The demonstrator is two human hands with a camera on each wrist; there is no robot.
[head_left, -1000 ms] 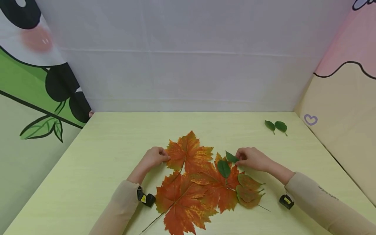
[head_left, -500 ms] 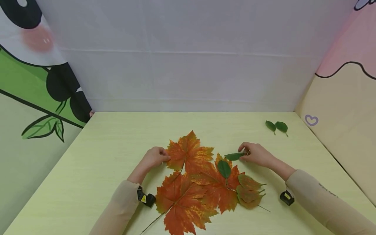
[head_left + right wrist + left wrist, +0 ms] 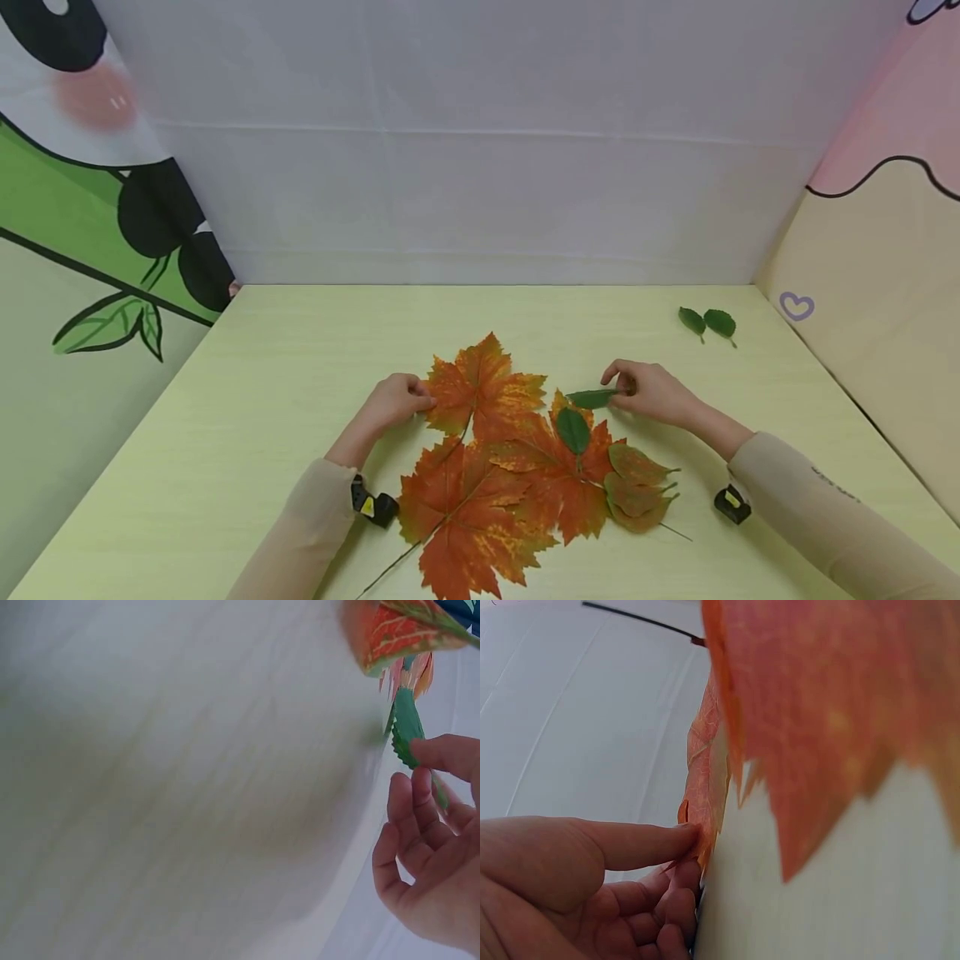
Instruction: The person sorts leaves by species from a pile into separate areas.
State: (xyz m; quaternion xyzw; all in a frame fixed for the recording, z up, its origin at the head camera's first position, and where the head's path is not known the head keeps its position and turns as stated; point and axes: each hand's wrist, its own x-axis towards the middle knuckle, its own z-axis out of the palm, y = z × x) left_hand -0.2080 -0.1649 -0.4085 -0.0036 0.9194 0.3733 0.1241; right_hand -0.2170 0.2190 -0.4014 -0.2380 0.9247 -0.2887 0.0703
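My left hand (image 3: pixel 396 398) pinches the left edge of the upper orange maple leaf (image 3: pixel 487 383); in the left wrist view, thumb and forefinger meet on the leaf's pointed tip (image 3: pixel 703 844). Between thumb and fingers, my right hand (image 3: pixel 651 392) holds a small green leaf (image 3: pixel 591 399) by its stem end. The free end of that leaf overlaps the top of the right maple leaf (image 3: pixel 558 492). Another green leaf (image 3: pixel 573 431) lies on this maple leaf. In the right wrist view, the held leaf (image 3: pixel 407 724) shows a toothed edge.
A third maple leaf (image 3: pixel 465 525) lies at the front, its long stem pointing to the lower left. Several overlapping reddish-green leaves (image 3: pixel 637 496) lie right of the maple leaves. Two green leaves (image 3: pixel 720 322) rest at the back right of the pale table (image 3: pixel 225 467).
The right hand has drawn back to the upper right with its green leaf, turning it flatter, then shifted slightly left again. The left hand has stayed on the maple leaf.
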